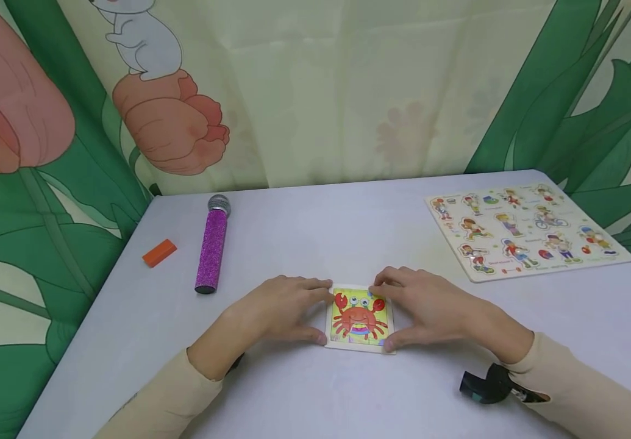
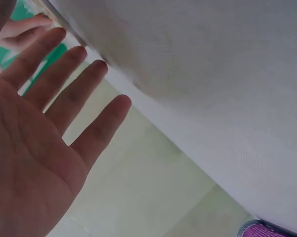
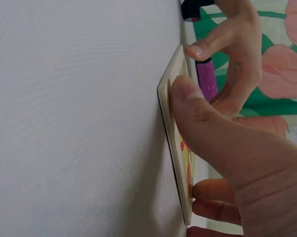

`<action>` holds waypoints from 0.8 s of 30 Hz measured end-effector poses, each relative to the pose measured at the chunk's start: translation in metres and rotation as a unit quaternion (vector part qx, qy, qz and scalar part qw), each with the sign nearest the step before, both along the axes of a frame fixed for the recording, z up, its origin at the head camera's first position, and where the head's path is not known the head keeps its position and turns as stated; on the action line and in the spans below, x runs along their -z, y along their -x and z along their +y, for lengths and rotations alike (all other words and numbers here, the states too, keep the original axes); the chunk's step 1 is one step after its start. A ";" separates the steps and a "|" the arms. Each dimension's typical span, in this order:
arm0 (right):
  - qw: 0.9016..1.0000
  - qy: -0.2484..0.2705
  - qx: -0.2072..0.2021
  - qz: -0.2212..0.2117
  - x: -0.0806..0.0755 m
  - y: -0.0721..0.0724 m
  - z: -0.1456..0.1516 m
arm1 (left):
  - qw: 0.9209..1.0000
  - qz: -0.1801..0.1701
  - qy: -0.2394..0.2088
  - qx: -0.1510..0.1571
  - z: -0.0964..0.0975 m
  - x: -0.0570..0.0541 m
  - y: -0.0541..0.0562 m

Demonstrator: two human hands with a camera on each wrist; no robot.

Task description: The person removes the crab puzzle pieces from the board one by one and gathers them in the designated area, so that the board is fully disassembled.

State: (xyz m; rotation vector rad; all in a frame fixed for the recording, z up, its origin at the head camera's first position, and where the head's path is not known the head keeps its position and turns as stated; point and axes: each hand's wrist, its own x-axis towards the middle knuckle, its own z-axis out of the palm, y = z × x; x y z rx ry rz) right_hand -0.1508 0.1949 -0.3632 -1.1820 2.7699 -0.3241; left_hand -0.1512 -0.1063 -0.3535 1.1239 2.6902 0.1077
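Observation:
A small square crab puzzle (image 1: 360,316) in a pale frame lies on the white table between the two hands. Its picture has a red crab on yellow. At its left side is the left hand (image 1: 288,311), thumb by the lower corner and fingertips by the upper one. The left wrist view shows this hand (image 2: 44,123) with its fingers extended and spread. On the puzzle's right side, the right hand (image 1: 425,305) touches the lower corner with its thumb and the upper corner with its fingers. From the right wrist, the thumb (image 3: 188,89) rests on the frame's face.
A glittery purple microphone (image 1: 213,244) lies to the left, with an orange block (image 1: 159,253) beyond it. At the back right is a board (image 1: 518,228) with several cartoon figures. A printed curtain (image 1: 315,91) hangs behind the table (image 1: 304,225).

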 end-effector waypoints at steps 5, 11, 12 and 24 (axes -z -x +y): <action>1.000 -0.002 0.006 -0.005 0.002 0.000 -0.001 | 1.000 -0.013 -0.007 -0.005 0.002 0.002 -0.003; 1.000 0.004 0.010 -0.019 0.003 0.000 -0.002 | 1.000 -0.009 0.005 -0.010 0.004 0.001 -0.006; 1.000 0.001 0.010 -0.020 0.003 -0.001 -0.002 | 1.000 -0.007 0.006 -0.010 0.005 0.001 -0.006; 0.998 -0.019 0.014 -0.053 0.003 -0.002 0.000 | 0.999 -0.028 0.009 -0.017 0.008 -0.005 -0.004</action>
